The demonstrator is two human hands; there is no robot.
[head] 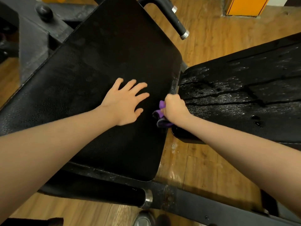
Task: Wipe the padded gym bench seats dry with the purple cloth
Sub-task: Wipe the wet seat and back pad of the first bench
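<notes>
Two black padded bench seats sit end to end over a wood-plank floor. The larger left seat pad has a matte, pebbled surface with only faint smudges. The right seat pad glistens with water droplets and shows dark streaks across it. The left hand lies flat on the left pad, fingers spread and holding nothing. The right hand is at the gap between the pads, its grip closed tightly round the bunched purple cloth, which pokes out beside the fist at the near edge of the wet pad. A black handle with a metal end cap juts out beyond the left pad. Orange panels stand at the far wall, and the dark steel frame runs below.
</notes>
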